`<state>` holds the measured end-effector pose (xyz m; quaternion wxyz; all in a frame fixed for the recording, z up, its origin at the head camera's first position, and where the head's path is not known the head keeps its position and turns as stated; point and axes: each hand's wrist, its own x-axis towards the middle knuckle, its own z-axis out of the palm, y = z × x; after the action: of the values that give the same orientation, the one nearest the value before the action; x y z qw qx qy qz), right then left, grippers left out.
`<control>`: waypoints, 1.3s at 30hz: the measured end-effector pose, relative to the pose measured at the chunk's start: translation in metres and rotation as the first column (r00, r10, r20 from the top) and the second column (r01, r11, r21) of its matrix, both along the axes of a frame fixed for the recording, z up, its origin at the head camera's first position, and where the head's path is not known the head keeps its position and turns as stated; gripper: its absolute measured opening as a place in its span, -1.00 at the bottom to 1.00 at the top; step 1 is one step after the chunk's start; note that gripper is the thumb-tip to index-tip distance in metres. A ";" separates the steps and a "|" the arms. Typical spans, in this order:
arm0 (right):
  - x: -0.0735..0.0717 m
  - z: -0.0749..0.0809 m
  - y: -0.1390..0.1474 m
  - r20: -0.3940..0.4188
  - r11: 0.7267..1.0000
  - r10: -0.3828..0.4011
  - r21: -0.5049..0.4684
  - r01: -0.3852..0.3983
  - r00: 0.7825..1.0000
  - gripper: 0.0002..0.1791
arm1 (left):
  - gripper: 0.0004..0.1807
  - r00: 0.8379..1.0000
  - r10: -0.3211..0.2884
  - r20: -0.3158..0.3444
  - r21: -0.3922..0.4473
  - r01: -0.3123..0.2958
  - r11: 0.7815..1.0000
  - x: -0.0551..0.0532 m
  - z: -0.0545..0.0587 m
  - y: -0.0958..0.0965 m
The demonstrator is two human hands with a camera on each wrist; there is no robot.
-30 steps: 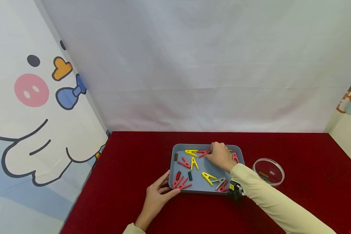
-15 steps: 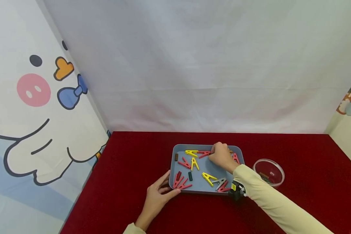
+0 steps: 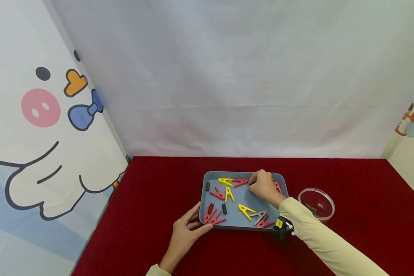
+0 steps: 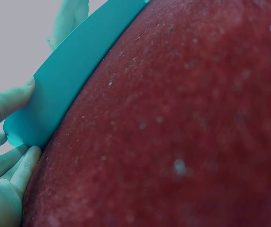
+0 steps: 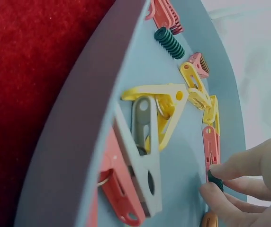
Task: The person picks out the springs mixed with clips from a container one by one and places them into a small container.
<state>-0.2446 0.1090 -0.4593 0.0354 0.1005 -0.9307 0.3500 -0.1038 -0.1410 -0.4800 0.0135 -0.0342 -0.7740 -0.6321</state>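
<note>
My left hand [image 3: 184, 232] holds the near-left corner of a grey-blue tray [image 3: 234, 218]. In the left wrist view its thumb lies on the tray wall [image 4: 64, 78], with fingers round the corner. Over the back right of the tray, my right hand [image 3: 263, 186] pinches a small dark green coil spring [image 5: 215, 180] between thumb and fingertips. A red clip [image 5: 211, 143] lies beside those fingertips. Yellow clips [image 3: 229, 194], red clips [image 3: 216, 218] and a grey clip [image 3: 258, 216] are spread across the tray. Another green spring [image 3: 224, 208] and a brown spring [image 3: 207, 186] lie there too.
A clear round dish [image 3: 332, 207] with a few springs inside stands right of the tray. Dark red cloth [image 3: 151, 191] covers the table. Pale curtains [image 3: 245, 76] hang behind it, and a cartoon-printed sheet [image 3: 55, 184] on the left.
My right hand has shifted slightly toward the near right, and its wrist has turned a little. The left hand stays on the tray corner.
</note>
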 end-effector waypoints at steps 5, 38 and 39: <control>0.003 0.003 0.002 -0.018 1.000 -0.006 -0.021 0.006 1.000 -0.89 | -0.22 1.000 0.004 -0.001 -0.007 -0.004 1.000 -0.001 0.000 0.001; 0.024 0.020 0.009 0.026 0.995 0.027 -0.096 -0.024 0.999 -0.83 | -0.23 1.000 0.014 -0.005 -0.006 -0.014 1.000 -0.001 0.000 0.001; 0.025 0.021 0.009 0.024 0.994 0.029 -0.102 -0.027 0.999 -0.83 | -0.22 1.000 0.013 -0.005 -0.006 -0.013 1.000 -0.001 0.000 0.001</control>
<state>-0.2195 0.1183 -0.4382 0.0236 0.1072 -0.9106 0.3985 -0.1044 -0.1400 -0.4802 0.0195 -0.0310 -0.7761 -0.6296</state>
